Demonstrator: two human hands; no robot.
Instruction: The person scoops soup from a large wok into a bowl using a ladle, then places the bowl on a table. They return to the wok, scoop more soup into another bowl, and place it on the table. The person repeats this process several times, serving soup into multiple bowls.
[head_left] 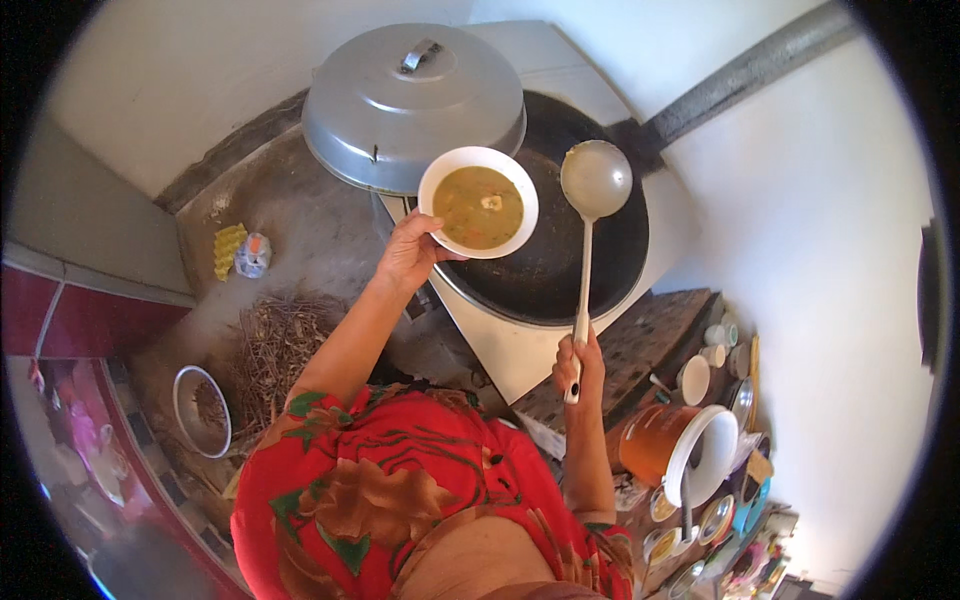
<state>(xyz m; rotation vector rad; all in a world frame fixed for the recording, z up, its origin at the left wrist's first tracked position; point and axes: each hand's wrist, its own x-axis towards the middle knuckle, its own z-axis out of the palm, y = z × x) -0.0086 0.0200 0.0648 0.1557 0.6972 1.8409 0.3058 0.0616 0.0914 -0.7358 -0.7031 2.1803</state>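
My left hand grips the rim of a white bowl, its thumb over the edge. Inside is a yellowish-brown soup with a pale lump near the middle. In my right hand is the pale handle of a large metal ladle, its round head raised. Both bowl and ladle are held above a wide black wok set into a light stove top. A big domed grey metal lid covers the wok's left part.
On the right, a dark worktop carries cups, bowls, plates and an orange-brown bucket with a white rim. Down on the left floor lie a heap of dry twigs, a metal basin and a small plastic bag. White walls enclose the corner.
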